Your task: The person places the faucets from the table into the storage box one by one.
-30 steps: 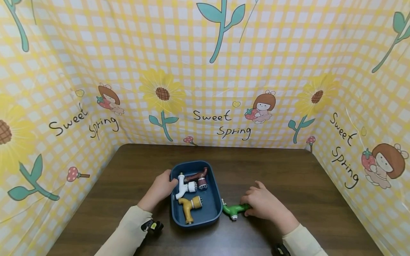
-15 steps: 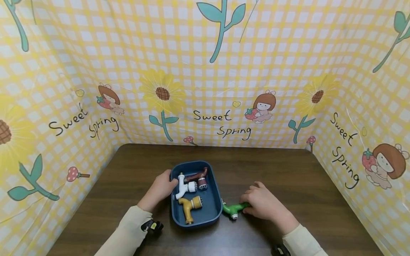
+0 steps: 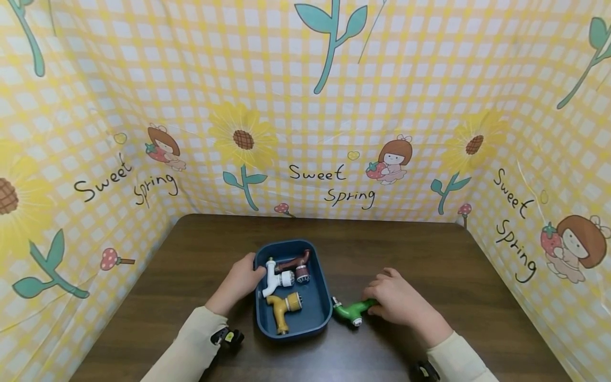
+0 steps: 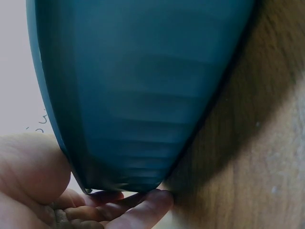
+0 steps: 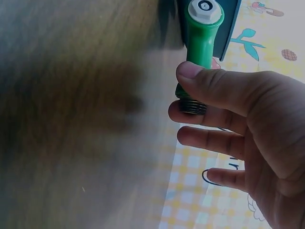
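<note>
My left hand (image 3: 240,277) grips the left rim of a dark blue tray (image 3: 326,307), with the thumb over its edge. In the left wrist view, the fingers (image 4: 143,210) lie against the tray's end wall (image 4: 128,183). Just right of the tray, my right hand (image 3: 393,297) pinches a green faucet (image 3: 350,312) by one end. The right wrist view has the thumb and forefinger on the faucet (image 5: 200,45) near its black threaded end; the other fingers are spread apart. Inside the tray lie a white faucet (image 3: 272,278), a dark red faucet (image 3: 302,263) and a yellow faucet (image 3: 280,313).
All of this is on a dark brown wooden table (image 3: 382,239). A yellow checked cloth (image 3: 305,122) with printed flowers and figures hangs behind the table and along both sides. Black devices (image 3: 228,337) are strapped at the wrists.
My right hand has shifted slightly right with the green faucet, which has turned a little and drawn slightly away from the tray. The left hand and tray look unmoved.
</note>
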Available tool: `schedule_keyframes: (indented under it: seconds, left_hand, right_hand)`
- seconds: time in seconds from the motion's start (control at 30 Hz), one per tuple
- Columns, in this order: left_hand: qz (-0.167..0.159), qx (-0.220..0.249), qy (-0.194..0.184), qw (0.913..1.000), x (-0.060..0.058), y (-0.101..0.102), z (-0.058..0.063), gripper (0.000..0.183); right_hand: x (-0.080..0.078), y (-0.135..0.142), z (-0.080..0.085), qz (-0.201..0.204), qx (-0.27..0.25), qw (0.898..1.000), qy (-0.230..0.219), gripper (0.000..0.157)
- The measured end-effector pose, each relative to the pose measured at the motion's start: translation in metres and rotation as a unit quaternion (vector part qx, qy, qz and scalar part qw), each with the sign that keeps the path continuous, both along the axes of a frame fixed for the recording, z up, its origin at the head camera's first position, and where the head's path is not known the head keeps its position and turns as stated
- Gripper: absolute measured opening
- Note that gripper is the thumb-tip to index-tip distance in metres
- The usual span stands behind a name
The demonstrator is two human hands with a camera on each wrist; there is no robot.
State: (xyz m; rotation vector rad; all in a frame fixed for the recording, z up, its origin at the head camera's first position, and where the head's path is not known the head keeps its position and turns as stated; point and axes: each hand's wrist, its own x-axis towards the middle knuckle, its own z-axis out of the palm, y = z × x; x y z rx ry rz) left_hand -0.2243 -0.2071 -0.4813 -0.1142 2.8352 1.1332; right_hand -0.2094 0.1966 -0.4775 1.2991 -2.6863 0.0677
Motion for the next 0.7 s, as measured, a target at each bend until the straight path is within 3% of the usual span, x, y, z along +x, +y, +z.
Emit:
schedule_keyframes:
  seconds: [0.7]
  left_hand:
    - [0.002,-0.001,-0.005,1.0000,-0.002,0.000,-0.001,0.044]
  right_hand:
    - [0.000,0.009,0.018,0.011,0.004,0.999,0.033,0.025]
